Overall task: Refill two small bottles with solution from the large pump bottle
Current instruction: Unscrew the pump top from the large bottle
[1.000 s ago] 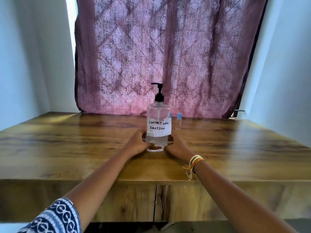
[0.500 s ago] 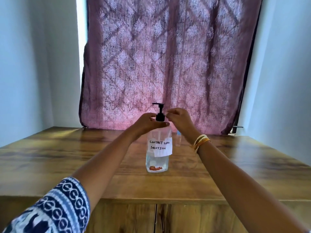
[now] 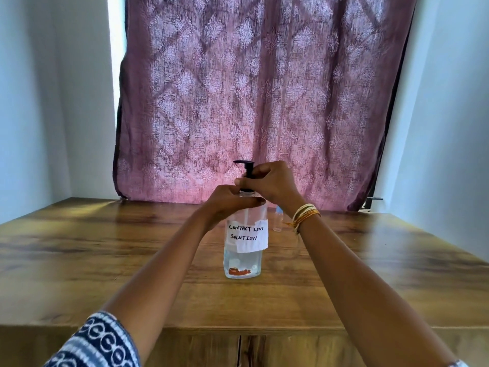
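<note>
A clear large pump bottle (image 3: 243, 260) with a white handwritten label "CONTACT LENS SOLUTION" stands upright in the middle of the wooden table (image 3: 79, 260). My left hand (image 3: 227, 201) wraps around its shoulder just below the neck. My right hand (image 3: 272, 181) grips the black pump head (image 3: 244, 165) at its collar. One small clear bottle (image 3: 277, 221) with a pale blue cap stands just behind the large bottle, mostly hidden by my right wrist. A second small bottle is not visible.
A purple patterned curtain (image 3: 264, 102) hangs behind the table's far edge. Pale walls close in on both sides. A dark handle (image 3: 373, 199) shows at the far right by the curtain. The table's front edge runs near my forearms.
My hands left the bottle's base and rose to its top. The left now grips the shoulder; the right has closed on the pump collar. The camera tilted and drew closer.
</note>
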`<state>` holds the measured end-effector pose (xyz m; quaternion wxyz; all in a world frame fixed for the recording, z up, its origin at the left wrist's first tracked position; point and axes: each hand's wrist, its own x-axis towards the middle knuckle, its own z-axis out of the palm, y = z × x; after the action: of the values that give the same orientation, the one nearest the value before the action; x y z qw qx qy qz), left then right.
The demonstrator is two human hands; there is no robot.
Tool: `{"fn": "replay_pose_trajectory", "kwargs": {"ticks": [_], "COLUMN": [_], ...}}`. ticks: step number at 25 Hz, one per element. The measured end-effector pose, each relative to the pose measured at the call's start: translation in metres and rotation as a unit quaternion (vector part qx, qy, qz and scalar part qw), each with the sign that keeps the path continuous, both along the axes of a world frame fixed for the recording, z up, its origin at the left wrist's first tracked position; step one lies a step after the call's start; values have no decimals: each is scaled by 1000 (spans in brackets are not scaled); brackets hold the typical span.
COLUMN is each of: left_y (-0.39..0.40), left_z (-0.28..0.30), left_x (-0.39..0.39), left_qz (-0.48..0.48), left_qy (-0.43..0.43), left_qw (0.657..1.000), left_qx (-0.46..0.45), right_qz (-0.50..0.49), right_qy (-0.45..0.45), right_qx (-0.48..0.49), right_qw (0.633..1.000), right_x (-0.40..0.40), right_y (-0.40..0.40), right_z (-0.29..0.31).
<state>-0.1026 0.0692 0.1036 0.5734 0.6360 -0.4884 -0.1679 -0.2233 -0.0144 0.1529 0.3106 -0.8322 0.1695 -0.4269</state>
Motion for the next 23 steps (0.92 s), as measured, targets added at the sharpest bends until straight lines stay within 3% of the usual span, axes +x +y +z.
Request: {"fn": "replay_pose_trajectory", "kwargs": {"ticks": [2, 5, 7, 12, 19, 23], "left_y": [0, -1, -3, -3, -2, 0], "left_z": [-2, -2, -2, -3, -4, -6], "left_x": [1, 0, 0, 1, -3, -7], "left_qz": [-14, -6, -5, -8, -10, -1], "left_qy": [10, 23, 30, 17, 17, 20], "left_qw": [1000, 1000, 999, 1000, 1000, 999], "left_qx": [-2, -11, -19, -20, -13, -27], "right_qz": [107, 193, 187, 62, 163, 151], "right_qy": [-12, -7, 1, 21, -23, 5], "right_qx": [65, 77, 86, 59, 200, 150], "right_qw": [992, 978, 979, 996, 966, 977], "right_x": [-6, -7, -3, 4, -4, -4], "right_y": [-6, -8, -6, -6, -5, 1], "right_z": [0, -2, -5, -12, -10, -3]}}
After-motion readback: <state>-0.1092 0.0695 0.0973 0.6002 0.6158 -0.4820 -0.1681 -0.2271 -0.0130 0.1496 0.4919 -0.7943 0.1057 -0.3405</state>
